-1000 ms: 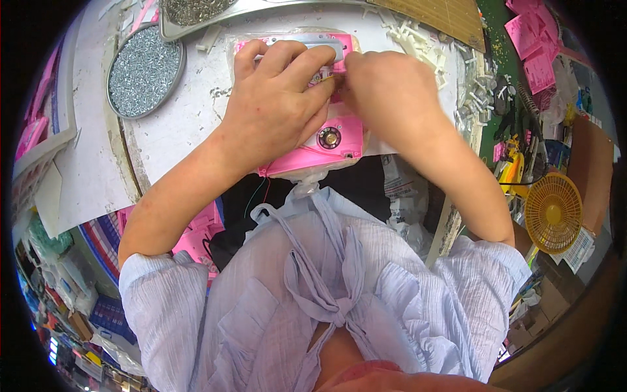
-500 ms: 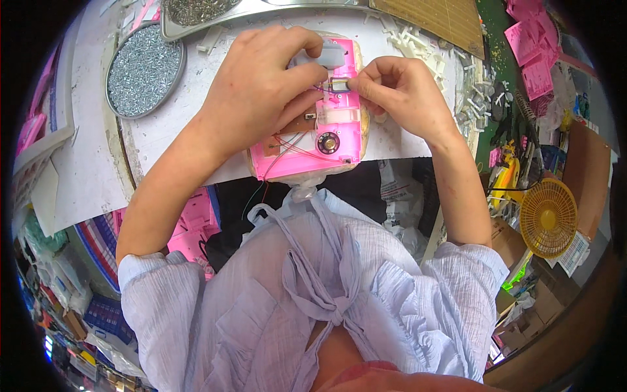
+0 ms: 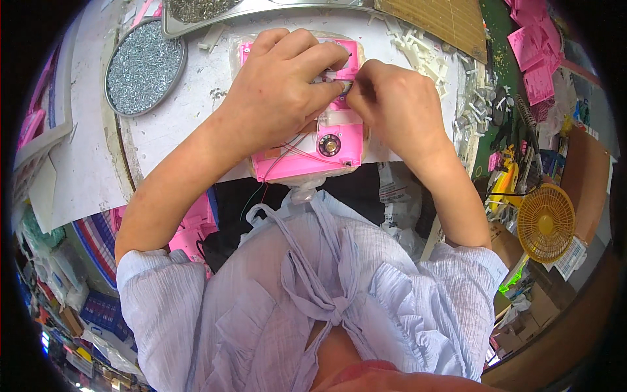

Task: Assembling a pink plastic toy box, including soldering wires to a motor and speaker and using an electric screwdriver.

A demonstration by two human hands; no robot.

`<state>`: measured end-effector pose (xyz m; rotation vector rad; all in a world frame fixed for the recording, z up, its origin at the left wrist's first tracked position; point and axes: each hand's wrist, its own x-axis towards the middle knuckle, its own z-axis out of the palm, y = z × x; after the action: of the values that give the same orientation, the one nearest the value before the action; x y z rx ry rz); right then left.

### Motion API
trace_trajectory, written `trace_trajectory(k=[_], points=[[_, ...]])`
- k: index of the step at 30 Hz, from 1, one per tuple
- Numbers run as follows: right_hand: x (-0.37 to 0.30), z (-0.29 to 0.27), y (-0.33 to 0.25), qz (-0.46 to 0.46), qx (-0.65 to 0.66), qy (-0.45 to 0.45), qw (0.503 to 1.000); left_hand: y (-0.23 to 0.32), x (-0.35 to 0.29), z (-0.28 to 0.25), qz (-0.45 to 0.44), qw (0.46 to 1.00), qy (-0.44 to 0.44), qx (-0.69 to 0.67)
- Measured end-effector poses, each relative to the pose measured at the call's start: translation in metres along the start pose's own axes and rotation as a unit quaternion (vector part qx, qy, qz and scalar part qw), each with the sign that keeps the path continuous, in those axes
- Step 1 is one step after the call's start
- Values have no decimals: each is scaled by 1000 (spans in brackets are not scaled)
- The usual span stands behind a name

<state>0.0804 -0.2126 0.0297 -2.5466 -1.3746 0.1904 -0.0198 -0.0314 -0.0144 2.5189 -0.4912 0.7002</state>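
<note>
Your pink plastic case (image 3: 287, 168) lies open under your fingers, on a plastic-wrapped pad (image 3: 304, 194) that pokes out past its near edge on the counter (image 3: 189, 140). Your left hand (image 3: 281, 88) spreads over the case's left part, hiding much of it; its thumb and forefinger reach toward the right side with a narrow gap between their tips. Your right hand (image 3: 398, 108) comes in at the case's right edge, its fingers bunched close together. A small pale part (image 3: 347, 85) shows right where the fingertips of both hands come near each other; you cannot tell from here whether either hand is pinching it. On the near side of your fingers, a pale strip (image 3: 341, 117) crosses the case, with a round black speaker (image 3: 329, 145) nearer to you and thin wires (image 3: 304, 149) running beside it. Well left of your left fingers stands a round dish of screws (image 3: 145, 68); beyond your right fingers lie loose white plastic pieces (image 3: 421, 55).
</note>
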Motion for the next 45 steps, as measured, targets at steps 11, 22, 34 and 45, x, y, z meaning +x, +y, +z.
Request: trace_trajectory(k=[11,22,34,45], points=[[20,-2,27,153,222,-164,949,-3,-1,4,0,1000,0,-11],[31,-15,41,165,308,-269,897,6,11,-9,-9,999,-37,-4],[12,-4,33,153,360,-152,908,-17,24,-11,-8,994,-43,-102],[-3,16,13,168,277,-17,946,-32,37,-5,159,984,-78,-32]])
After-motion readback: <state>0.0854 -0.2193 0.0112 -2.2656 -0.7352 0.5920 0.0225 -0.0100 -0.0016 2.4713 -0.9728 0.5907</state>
